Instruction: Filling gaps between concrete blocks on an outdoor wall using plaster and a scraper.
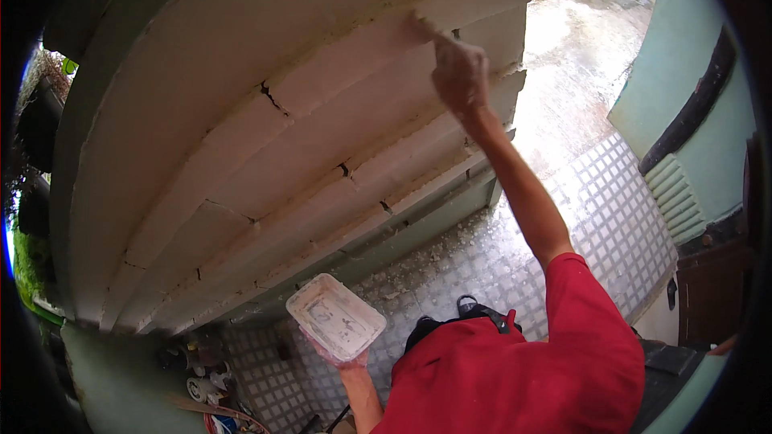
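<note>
My left hand (pixel 342 359) holds a shallow rectangular plastic tub (pixel 339 316) from below, its inside smeared with pale paste or paint. Raised and stretched forward, my right hand (pixel 461 76) is closed around a short, slim hand tool (pixel 424 26). The tool's far end meets the upper band of the pale wall (pixel 346 64); blur hides whether it is a brush or a scraper. Stepped bands run along this wall, with dark cracks at several joints. The tub is well below the tool, apart from the wall's surface.
A tiled floor (pixel 587 185) with pale crumbs lies below, meeting a concrete path (pixel 579 40) outside. Brushes, cans and cords form a clutter (pixel 211 386) at lower left. To the right stand a pale green wall (pixel 675 72) and a dark wooden cabinet (pixel 716 293).
</note>
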